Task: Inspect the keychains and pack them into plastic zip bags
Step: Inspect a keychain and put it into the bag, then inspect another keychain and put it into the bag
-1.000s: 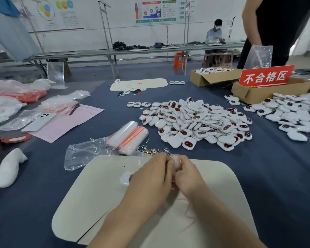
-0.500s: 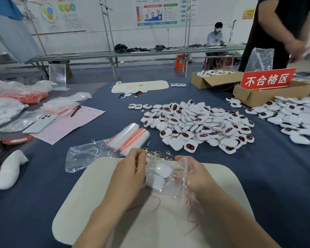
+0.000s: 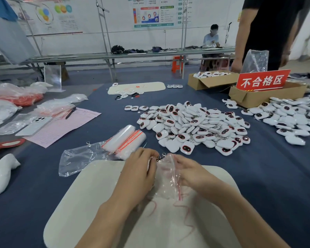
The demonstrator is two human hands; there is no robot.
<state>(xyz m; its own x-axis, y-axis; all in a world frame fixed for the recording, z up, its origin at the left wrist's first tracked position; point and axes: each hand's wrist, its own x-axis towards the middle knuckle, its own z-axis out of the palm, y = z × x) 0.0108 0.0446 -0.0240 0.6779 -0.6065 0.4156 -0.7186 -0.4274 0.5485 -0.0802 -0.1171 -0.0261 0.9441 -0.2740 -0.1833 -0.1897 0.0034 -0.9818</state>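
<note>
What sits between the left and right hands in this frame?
A clear zip bag with a red seal strip, gripped by the left hand and right hand over the cream mat. The head view shows it; its contents cannot be told.

Bare left hand [image 3: 140, 170], bare right hand [image 3: 189, 173]

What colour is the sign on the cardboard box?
The sign is red with white characters; the head view shows it clearly.
</note>
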